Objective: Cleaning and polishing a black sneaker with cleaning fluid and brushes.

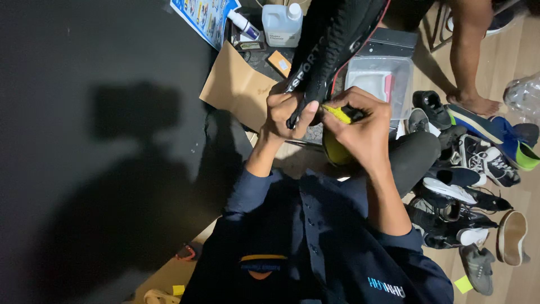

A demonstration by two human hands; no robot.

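Observation:
A black knit sneaker (332, 39) with a red-trimmed sole is held up in front of me. My left hand (288, 110) grips its heel end, thumb pressed against the fabric. My right hand (360, 126) is closed around a yellow cloth or sponge (339, 114) pressed to the shoe near the heel. A second yellow piece (336, 151) shows below my right hand. Both my forearms come out of dark blue sleeves.
A clear plastic box (379, 79) sits behind the shoe. A white cleaner jug (282, 25), a small tube (243, 23) and brown cardboard (236, 87) lie at the back. Several pairs of shoes (467, 186) pile on the wooden floor at right. Another person's bare leg (469, 56) stands nearby.

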